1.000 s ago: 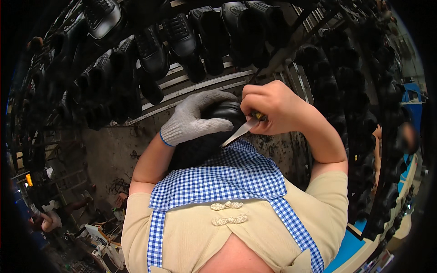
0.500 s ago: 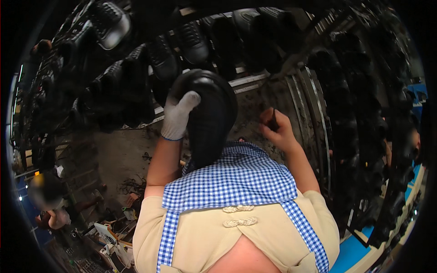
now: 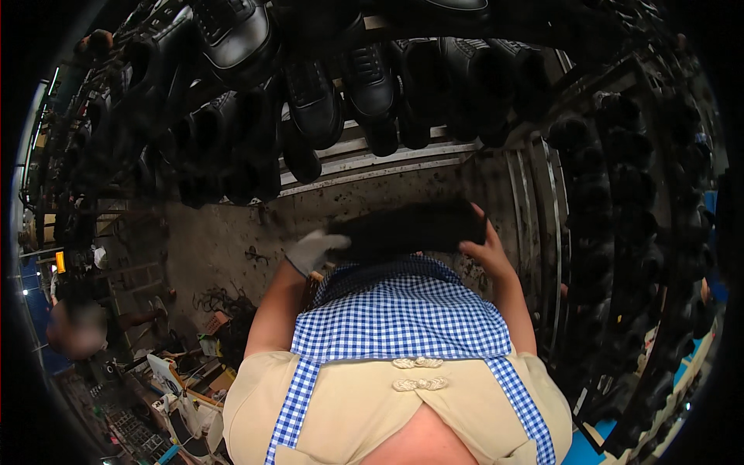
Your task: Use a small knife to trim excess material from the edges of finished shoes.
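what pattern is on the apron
The apron has a blue and white check, clearest in the head view.

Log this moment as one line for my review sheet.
left hand: gloved, at left end of blurred black shoe; right hand: bare, gripping its right end; ahead: racked black shoes; worn: checked apron

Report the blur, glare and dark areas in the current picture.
Head view: blur softens the elongated black item and the whitish-gloved left hand; head view: pale glare sits on the toe of the black lace-up shoe at upper left; head view: corners fall to black around the fisheye image.
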Action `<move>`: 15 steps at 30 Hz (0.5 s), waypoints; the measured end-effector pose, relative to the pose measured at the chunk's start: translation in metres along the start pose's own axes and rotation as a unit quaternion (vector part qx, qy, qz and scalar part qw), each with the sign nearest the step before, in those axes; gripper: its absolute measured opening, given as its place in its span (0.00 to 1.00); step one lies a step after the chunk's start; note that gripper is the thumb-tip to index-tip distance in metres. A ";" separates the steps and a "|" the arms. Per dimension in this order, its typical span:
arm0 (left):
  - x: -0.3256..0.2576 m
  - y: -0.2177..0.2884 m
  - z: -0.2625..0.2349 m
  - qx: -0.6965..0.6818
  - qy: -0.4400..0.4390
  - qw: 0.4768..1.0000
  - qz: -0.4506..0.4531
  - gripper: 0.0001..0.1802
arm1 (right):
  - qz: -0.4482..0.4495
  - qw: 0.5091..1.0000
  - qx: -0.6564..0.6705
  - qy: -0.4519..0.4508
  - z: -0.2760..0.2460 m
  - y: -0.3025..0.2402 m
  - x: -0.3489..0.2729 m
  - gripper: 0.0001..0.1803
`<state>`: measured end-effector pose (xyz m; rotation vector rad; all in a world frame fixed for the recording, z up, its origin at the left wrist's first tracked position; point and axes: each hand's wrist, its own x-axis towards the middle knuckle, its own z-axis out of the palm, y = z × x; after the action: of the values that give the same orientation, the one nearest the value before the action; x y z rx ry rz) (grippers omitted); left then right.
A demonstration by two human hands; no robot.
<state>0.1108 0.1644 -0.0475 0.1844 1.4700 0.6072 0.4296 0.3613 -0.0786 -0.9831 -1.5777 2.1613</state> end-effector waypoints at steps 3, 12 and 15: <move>0.028 -0.076 -0.008 -0.326 -0.075 0.937 0.105 0.28 | -0.018 0.999 -0.036 0.024 0.029 -0.004 0.040 0.46; 0.106 -0.048 -0.008 -0.531 0.052 0.828 0.174 0.24 | 0.037 0.998 -0.047 -0.008 0.053 0.029 0.062 0.33; 0.170 -0.020 -0.024 -0.527 0.081 0.818 0.218 0.25 | 0.057 0.997 -0.056 0.008 0.047 0.026 0.051 0.27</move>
<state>0.0902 0.2244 -0.2079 -0.4288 1.0479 1.7612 0.3647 0.3482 -0.1127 -1.1478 -1.6907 2.1521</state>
